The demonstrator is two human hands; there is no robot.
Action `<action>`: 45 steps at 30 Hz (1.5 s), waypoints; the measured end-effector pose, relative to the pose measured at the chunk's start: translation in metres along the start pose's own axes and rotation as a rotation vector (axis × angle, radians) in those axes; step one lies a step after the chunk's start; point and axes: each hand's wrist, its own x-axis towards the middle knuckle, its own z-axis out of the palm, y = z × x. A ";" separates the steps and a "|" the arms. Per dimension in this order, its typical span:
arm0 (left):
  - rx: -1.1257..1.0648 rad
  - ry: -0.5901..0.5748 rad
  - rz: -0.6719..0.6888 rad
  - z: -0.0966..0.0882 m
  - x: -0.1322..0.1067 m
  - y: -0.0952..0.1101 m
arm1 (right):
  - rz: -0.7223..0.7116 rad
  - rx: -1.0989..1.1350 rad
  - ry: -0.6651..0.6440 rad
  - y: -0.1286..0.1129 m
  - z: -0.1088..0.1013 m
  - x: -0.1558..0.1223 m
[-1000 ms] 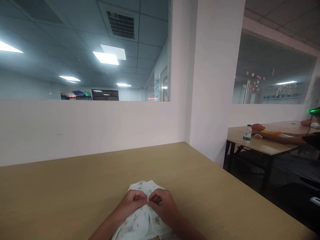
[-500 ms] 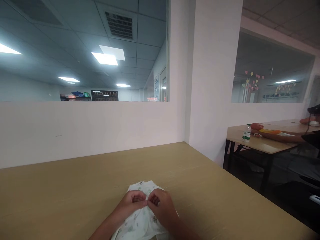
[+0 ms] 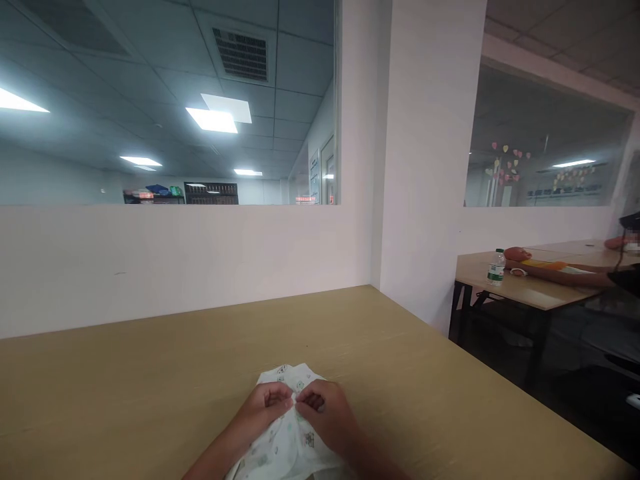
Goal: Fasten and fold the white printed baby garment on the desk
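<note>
Two counters: the nearer, tan counter (image 3: 150,373) is taken as the landmark; a second counter (image 3: 530,290) is seen well apart from it, off its right side.
Wall: a white half-wall (image 3: 175,260) with glass above is set along the landmark counter's far edge, and a white pillar (image 3: 430,153) is met at its far right corner.
Other person: an arm (image 3: 560,275) is laid on the second counter, with an orange item just beside it.
Garment: a small white printed garment (image 3: 280,447) is spread on the landmark counter at its near edge, roughly in the middle, partly covered by both hands.
Left hand (image 3: 267,405): curled tight, a bit of the garment's cloth is pinched between thumb and fingertips.
Right hand (image 3: 325,410): likewise curled, the cloth is pinched just beside the left hand's pinch, the fingertips of both almost touching.
Bottle: a small clear bottle (image 3: 496,267) with a green label is stood upright on the second counter, near the arm.
</note>
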 end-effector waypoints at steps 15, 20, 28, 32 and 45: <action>-0.033 -0.022 0.001 0.006 0.000 0.007 | 0.051 0.027 -0.021 -0.003 -0.001 0.001; -0.001 -0.102 0.036 0.005 0.001 0.005 | -0.031 -0.059 -0.005 -0.003 -0.001 -0.001; 0.058 -0.196 0.036 0.006 -0.006 0.021 | -0.024 -0.105 -0.057 -0.007 0.000 -0.002; 0.044 -0.152 0.040 0.006 -0.005 0.020 | 0.026 -0.046 -0.046 -0.005 0.002 0.001; -0.104 0.083 -0.041 0.018 0.000 0.009 | -0.035 0.028 0.111 -0.001 0.010 0.001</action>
